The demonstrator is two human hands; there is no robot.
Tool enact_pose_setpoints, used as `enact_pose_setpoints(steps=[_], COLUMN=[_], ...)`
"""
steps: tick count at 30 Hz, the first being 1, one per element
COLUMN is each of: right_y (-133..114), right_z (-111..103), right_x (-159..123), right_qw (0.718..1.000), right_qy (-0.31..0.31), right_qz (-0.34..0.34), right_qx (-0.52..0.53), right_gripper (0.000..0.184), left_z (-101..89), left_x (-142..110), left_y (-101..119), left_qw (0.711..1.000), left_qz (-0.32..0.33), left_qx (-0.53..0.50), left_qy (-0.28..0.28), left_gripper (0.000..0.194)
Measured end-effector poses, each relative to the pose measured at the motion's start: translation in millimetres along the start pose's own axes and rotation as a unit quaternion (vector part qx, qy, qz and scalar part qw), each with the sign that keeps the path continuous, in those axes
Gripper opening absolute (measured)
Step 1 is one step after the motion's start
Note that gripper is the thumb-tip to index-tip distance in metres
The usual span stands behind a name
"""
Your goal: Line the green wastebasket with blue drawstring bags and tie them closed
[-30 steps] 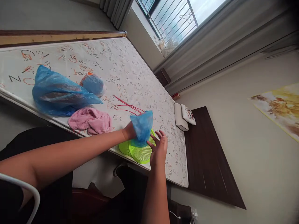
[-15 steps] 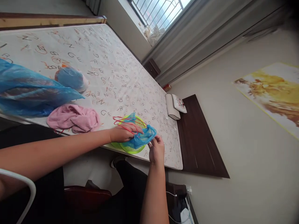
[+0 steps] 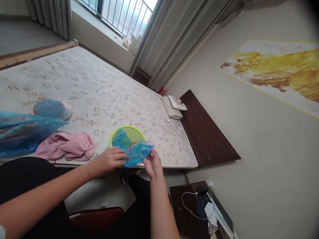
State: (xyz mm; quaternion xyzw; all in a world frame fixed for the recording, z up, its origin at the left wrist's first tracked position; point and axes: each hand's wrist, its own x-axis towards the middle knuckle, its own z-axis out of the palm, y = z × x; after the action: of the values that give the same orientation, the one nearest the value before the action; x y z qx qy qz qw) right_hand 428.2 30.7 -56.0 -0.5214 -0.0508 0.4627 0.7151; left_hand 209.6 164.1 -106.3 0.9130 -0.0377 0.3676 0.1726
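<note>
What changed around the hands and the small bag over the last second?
The right hand, open before, now pinches the small bag's right end. The left hand, its fingers hidden by the bag earlier, has drawn back to the bag's left side; whether it grips is unclear. The red cord, which trailed over the mattress, is now gathered at the bag. Basket, pink cloth and big bag stayed on the mattress.

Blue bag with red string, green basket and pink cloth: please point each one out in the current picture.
Blue bag (image 3: 141, 153): head view, on its crumpled plastic between the hands.
Green basket (image 3: 135, 134): head view, on its bare mesh.
Pink cloth (image 3: 67, 146): head view, on the middle of its folds.
</note>
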Motion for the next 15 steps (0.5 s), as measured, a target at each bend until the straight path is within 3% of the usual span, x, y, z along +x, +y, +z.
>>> enact_pose_setpoints(steps=[4, 7, 11, 15], right_y=[5, -2, -13, -19], right_z=[11, 14, 12, 11], right_x=[-4, -9, -23, -41], right_qw=[0.997, 0.993, 0.990, 0.975], right_qy=[-0.017, -0.033, -0.089, -0.212], right_qz=[-0.078, -0.103, -0.081, -0.028], right_qx=[0.001, 0.043, 0.068, 0.060], right_gripper=[0.039, 0.039, 0.046, 0.047], left_z=[-5.4, -17.5, -30.2, -20.3], left_x=[-16, -34, -42, -4], left_y=[58, 78, 77, 64], left_qw=[0.993, 0.984, 0.960, 0.881], left_qz=[-0.086, -0.145, -0.275, -0.438], left_qx=[-0.025, -0.025, -0.050, -0.169], left_qy=[-0.079, -0.099, -0.036, 0.057], left_gripper=[0.034, 0.030, 0.023, 0.045])
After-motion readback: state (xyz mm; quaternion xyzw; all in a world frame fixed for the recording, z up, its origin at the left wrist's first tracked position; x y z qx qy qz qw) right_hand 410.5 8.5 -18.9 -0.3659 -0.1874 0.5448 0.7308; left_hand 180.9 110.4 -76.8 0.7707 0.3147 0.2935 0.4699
